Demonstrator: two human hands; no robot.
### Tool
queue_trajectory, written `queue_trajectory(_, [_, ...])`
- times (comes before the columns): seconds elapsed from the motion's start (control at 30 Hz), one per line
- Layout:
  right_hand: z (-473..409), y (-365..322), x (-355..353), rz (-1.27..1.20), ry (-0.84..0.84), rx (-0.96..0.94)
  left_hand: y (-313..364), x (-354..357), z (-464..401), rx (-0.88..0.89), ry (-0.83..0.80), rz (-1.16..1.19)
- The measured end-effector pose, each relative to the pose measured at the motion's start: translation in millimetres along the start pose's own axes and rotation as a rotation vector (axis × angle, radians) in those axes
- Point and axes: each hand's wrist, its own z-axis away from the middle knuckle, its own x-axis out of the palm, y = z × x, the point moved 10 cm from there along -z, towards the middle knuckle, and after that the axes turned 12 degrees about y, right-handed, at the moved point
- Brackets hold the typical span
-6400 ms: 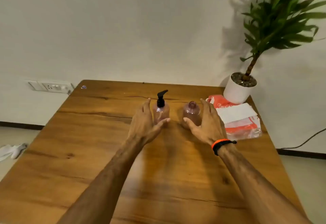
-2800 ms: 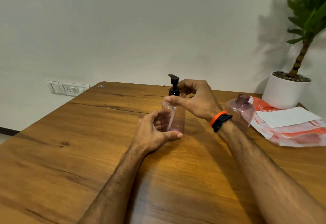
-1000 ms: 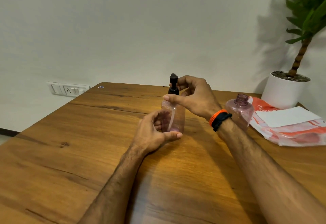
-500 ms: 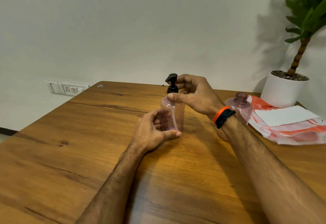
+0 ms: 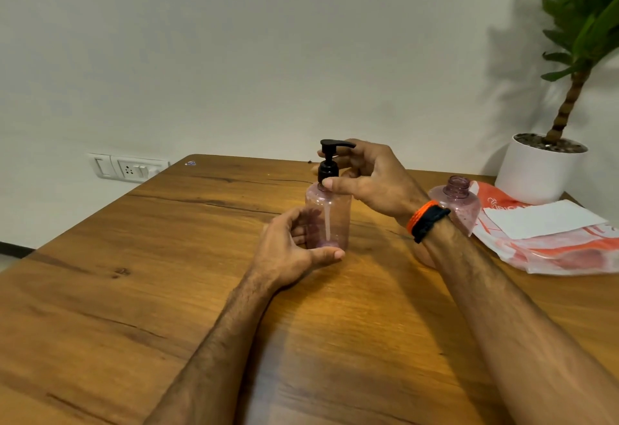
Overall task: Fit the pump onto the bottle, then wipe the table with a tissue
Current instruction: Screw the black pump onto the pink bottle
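Note:
A clear pink bottle (image 5: 336, 213) stands upright on the wooden table (image 5: 167, 274), with a black pump (image 5: 328, 163) on its neck and the pump's tube hanging inside. My left hand (image 5: 291, 250) wraps around the bottle's lower part. My right hand (image 5: 371, 177) pinches the pump's collar, with the thumb at the neck. A second pink bottle (image 5: 460, 202) with an uncovered neck stands to the right, partly behind my right wrist. A white tissue (image 5: 542, 218) lies on an orange and white packet (image 5: 562, 250) at the right.
A white pot (image 5: 539, 173) with a green plant stands at the table's far right corner. A switch and socket plate (image 5: 127, 166) is on the wall at the left. A small sticker (image 5: 190, 163) lies near the table's far edge.
The pump's spout has swung round under my right hand and now points right. My left hand has kept its hold low on the bottle. The bottle stays in place.

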Motion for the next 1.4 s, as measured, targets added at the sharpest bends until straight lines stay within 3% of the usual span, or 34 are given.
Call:
queue_trajectory(0.23, [1,-4,-5,0.145,0.161,-0.025,2,-1,1,0.012,0.019,-0.028])
queue_trajectory(0.43, [0,0,0,-0.013,0.014,0.007,5,-2,2,0.002,0.011,-0.01])
queue_trajectory(0.63, [0,0,-5,0.109,0.134,-0.003,7,-2,3,0.008,0.029,-0.023])
queue_trajectory(0.8, [-3,-7,-13,-0.02,0.158,-0.011,10,-2,4,-0.001,0.014,-0.016])
queue_trajectory(1.0, [-3,-28,-39,-0.18,0.351,-0.083,11,-2,7,-0.027,0.022,-0.007])
queue_trajectory(1.4, [-2,-25,-38,-0.176,0.331,-0.083,9,-2,6,-0.03,0.023,-0.034])
